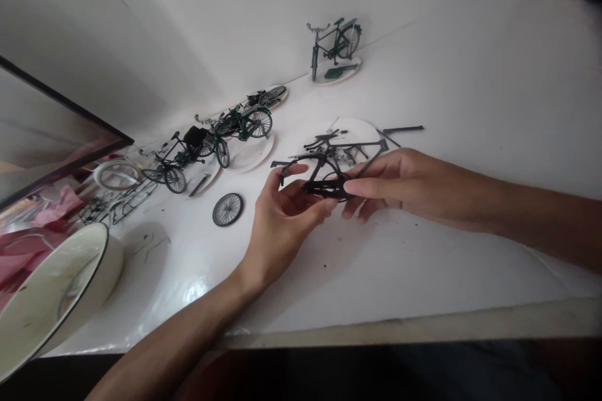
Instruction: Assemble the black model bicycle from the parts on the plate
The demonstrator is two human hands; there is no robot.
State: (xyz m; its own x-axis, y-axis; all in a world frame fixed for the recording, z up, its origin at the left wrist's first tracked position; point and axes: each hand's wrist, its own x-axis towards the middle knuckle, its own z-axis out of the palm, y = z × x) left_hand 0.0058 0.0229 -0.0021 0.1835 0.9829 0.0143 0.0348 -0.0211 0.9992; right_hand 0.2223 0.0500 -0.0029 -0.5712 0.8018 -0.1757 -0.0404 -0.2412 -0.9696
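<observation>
A black model bicycle frame, with a saddle and a rear mudguard but no wheels on it, is held above the white table. My left hand grips its rear end, fingers curled round the mudguard and thumb by the dark chain case. On the other side my right hand pinches the chain case area between thumb and fingers. Behind the frame lies a white paper plate with small black parts. A loose spoked wheel rests on the table left of my left hand.
Several assembled model bicycles stand at the left, near the wall. Another green model bicycle stands at the back on a plate. An enamel basin is at the near left. A thin black bar lies behind my right hand.
</observation>
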